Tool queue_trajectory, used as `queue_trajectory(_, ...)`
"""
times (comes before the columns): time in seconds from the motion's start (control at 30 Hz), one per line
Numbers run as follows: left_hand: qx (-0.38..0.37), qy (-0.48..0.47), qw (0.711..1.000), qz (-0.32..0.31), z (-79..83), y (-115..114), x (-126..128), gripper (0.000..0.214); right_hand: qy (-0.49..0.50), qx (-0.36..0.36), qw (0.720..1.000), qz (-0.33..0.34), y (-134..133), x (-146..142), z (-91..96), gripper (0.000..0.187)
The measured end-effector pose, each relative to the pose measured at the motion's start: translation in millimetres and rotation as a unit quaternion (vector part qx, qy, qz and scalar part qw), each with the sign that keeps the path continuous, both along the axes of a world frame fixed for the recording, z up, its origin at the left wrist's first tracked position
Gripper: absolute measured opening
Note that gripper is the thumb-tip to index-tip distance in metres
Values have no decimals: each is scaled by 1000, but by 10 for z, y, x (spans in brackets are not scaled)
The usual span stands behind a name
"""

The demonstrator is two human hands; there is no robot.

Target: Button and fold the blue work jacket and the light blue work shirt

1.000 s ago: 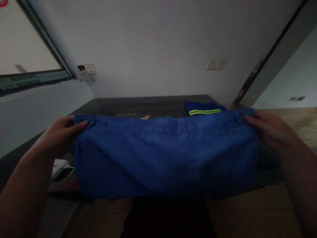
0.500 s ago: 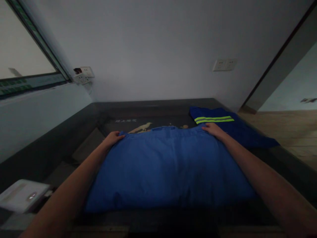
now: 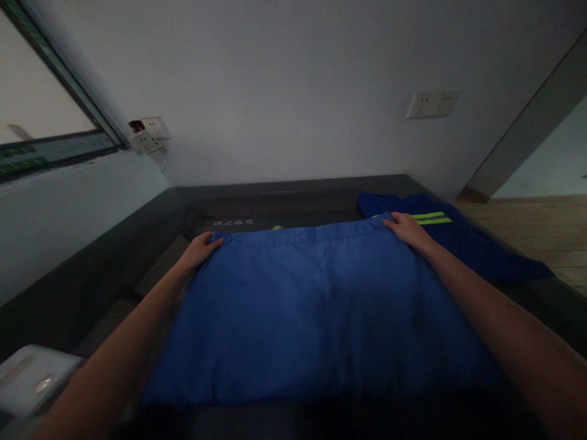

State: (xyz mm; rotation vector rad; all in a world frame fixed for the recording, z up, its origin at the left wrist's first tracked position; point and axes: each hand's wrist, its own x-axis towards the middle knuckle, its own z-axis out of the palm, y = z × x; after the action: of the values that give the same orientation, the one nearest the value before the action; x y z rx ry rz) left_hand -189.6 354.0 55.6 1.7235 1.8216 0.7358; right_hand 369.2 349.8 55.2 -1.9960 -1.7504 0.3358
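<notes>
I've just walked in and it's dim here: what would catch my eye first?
A big bright blue cloth lies spread across the dark table, with the left hand and the right hand at its two far corners. Beyond the right hand lies a darker blue garment with yellow-green stripes. A white device sits at the near left edge.

A dark table [image 3: 284,198] carries a blue garment [image 3: 316,311] spread flat across its middle; a darker blue garment with yellow-green stripes [image 3: 481,250] lies just beside it, far right
</notes>
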Motion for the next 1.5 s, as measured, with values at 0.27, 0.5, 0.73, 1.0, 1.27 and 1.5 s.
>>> queue_trajectory(0.27,9,180,984,11,-354,109,25,46,-157,-41,986,-42,-172,-263,-219,38)
queue_trajectory(0.5,-5,250,968,-1,-225,30,25,57,-204,19,979,-13,-294,-325,-72,41)
queue_trajectory(0.73,169,297,925,-167,55,-1,1135,39,-178,133,960,167,-286,-1189,101,43)
queue_trajectory(1.0,159,300,907,-251,-518,-204,2185,51,-164,42,952,253,-239,-1795,-508,48)
queue_trajectory(1.27,125,318,908,-243,-538,-84,1818,51,-163,-3,956,245,-189,-1397,-580,56)
queue_trajectory(1.5,121,309,905,-266,-578,-45,1476,53,-152,2,961,232,-205,-1281,-576,57)
